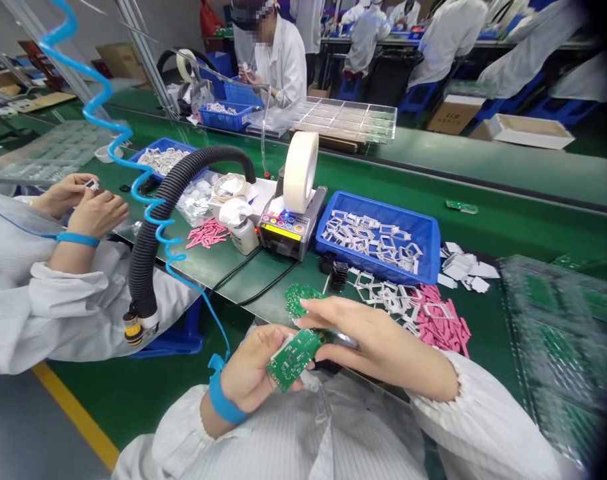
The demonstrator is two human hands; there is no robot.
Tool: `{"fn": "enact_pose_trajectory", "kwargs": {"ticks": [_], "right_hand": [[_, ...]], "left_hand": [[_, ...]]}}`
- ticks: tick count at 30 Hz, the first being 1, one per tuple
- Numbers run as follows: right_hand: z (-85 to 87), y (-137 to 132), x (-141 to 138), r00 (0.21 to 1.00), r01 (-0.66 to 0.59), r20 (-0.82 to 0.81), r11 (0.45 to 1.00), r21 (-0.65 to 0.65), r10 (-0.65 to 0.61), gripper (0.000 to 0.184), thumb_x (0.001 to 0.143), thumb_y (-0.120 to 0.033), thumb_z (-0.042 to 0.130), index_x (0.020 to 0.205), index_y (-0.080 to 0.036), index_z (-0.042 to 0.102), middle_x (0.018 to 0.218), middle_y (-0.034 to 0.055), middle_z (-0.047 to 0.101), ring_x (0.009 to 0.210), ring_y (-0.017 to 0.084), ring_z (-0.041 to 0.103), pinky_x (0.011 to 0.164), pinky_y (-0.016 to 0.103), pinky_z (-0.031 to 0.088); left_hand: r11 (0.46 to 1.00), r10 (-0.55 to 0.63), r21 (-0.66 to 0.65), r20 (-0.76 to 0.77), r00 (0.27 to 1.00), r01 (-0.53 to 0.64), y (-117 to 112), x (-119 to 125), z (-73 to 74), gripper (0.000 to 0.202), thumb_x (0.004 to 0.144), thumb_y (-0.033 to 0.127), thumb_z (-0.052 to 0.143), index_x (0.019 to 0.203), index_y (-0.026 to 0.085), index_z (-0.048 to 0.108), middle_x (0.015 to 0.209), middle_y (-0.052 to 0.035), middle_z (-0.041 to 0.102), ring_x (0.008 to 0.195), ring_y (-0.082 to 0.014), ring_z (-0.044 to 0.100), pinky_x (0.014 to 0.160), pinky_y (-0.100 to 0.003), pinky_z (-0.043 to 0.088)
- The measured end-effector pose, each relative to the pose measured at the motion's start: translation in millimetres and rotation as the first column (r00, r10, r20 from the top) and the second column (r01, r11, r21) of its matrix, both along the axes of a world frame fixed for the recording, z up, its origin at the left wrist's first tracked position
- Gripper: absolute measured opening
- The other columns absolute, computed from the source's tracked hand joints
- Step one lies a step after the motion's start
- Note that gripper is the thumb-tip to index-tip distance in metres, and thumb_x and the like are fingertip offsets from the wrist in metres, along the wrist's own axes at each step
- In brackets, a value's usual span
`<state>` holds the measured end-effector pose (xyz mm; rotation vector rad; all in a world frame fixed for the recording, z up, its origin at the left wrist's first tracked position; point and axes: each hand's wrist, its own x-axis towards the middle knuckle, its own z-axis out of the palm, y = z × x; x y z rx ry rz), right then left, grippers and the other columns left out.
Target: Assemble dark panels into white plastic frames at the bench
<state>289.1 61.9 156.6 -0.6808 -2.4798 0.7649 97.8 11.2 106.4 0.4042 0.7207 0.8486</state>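
My left hand grips a green circuit board by its edge, with the component side tilted up towards me. A pale layer shows along the board's left edge. My right hand is curled at the board's far right end, thumb and fingers close together. Beneath those fingers a shiny greyish object shows in part; its kind is hidden. Just beyond my right fingertips, more green boards lie at the bench edge. A blue wrist strap with a coiled cord circles my left wrist.
Ahead stands a blue bin of white frames. Pink strips and white pieces lie beside it. A tape dispenser, a bottle and a black hose are left. Clear trays sit right; a co-worker's hands work at left.
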Motion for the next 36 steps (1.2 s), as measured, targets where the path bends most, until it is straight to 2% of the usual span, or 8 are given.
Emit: {"fn": "enact_pose_trajectory", "kwargs": {"ticks": [13,16,19,23,27,30,32,36], "right_hand": [[5.0,15.2,15.4,0.973,-0.216,0.096,0.974,0.064,0.209,0.028,0.093,-0.022,0.044,0.12,-0.014,0.049,0.117,0.0086,0.06,0.115,0.017,0.05,0.096,0.03,0.044],[11.4,9.6,16.4,0.996,0.05,0.081,0.998,-0.039,-0.047,0.023,0.088,-0.026,0.054,0.109,-0.017,0.051,0.116,0.0089,0.059,0.107,0.018,0.055,0.089,0.033,0.046],[14.7,-4.5,12.9,0.93,0.344,0.171,0.935,-0.088,-0.326,0.03,0.076,-0.039,0.068,0.09,-0.018,0.052,0.088,0.0038,0.062,0.079,0.018,0.058,0.065,0.03,0.047],[11.7,-14.4,10.3,0.844,0.423,0.325,0.902,0.087,-0.427,0.023,0.075,-0.031,0.069,0.082,-0.017,0.053,0.081,0.0031,0.061,0.076,0.019,0.055,0.062,0.029,0.041],[11.6,-2.2,27.6,0.818,0.456,0.33,0.881,0.128,-0.471,0.012,0.075,-0.02,0.065,0.08,-0.018,0.054,0.077,0.0017,0.062,0.073,0.017,0.057,0.062,0.025,0.04],[14.1,33.0,70.3,0.699,0.621,0.304,0.76,0.191,-0.647,0.006,0.079,-0.024,0.06,0.082,-0.021,0.056,0.082,-0.0004,0.064,0.075,0.014,0.059,0.065,0.023,0.041],[12.5,70.9,113.5,0.487,0.774,0.295,0.563,0.291,-0.822,0.009,0.084,-0.03,0.056,0.087,-0.022,0.057,0.089,0.0017,0.065,0.079,0.015,0.06,0.069,0.025,0.043],[-10.8,150.2,199.7,0.192,0.881,0.325,0.309,0.359,-0.926,0.019,0.088,-0.025,0.051,0.099,-0.011,0.058,0.091,0.0123,0.064,0.081,0.02,0.06,0.07,0.033,0.046]], "left_hand": [[0.977,-0.191,-0.05,0.231,0.954,0.207,-3.4,12.5,-10.4,0.041,0.064,0.041,0.075,0.097,0.017,0.066,0.083,-0.008,0.075,0.063,-0.0165,0.069,0.06,-0.026,0.054],[0.995,-0.053,-0.072,0.205,0.977,0.069,3.5,25.0,-9.6,0.033,0.066,0.033,0.076,0.092,0.014,0.069,0.086,-0.0058,0.074,0.073,-0.0156,0.069,0.074,-0.028,0.053],[0.995,0.101,-0.021,0.157,0.982,-0.099,12.7,40.5,-6.5,0.023,0.07,0.028,0.073,0.09,0.016,0.07,0.084,-0.0031,0.072,0.072,-0.0117,0.065,0.074,-0.025,0.05],[0.986,0.163,0.008,0.166,0.973,-0.166,25.9,64.9,-4.8,0.016,0.069,0.022,0.074,0.084,0.02,0.07,0.081,0.0014,0.069,0.064,-0.0067,0.058,0.063,-0.018,0.046],[0.986,0.157,0.03,0.151,0.976,-0.163,38.4,85.4,-3.5,0.03,0.065,0.023,0.077,0.094,0.023,0.069,0.094,-0.0015,0.07,0.089,-0.015,0.062,0.082,-0.026,0.047],[0.992,0.125,-0.013,0.122,0.985,-0.124,45.2,86.7,-2.8,0.039,0.071,0.033,0.072,0.109,0.026,0.064,0.118,-0.0062,0.064,0.108,-0.0231,0.058,0.096,-0.038,0.043],[0.991,0.121,-0.059,0.056,0.991,-0.118,46.9,79.4,-5.5,0.035,0.078,0.036,0.064,0.111,0.024,0.063,0.124,-0.0086,0.06,0.11,-0.0245,0.057,0.097,-0.041,0.043],[0.958,0.24,-0.137,-0.088,0.967,-0.25,40.5,57.1,-20.2,0.02,0.079,0.026,0.063,0.098,0.019,0.066,0.095,-0.0066,0.069,0.087,-0.0168,0.064,0.085,-0.033,0.049]]}}
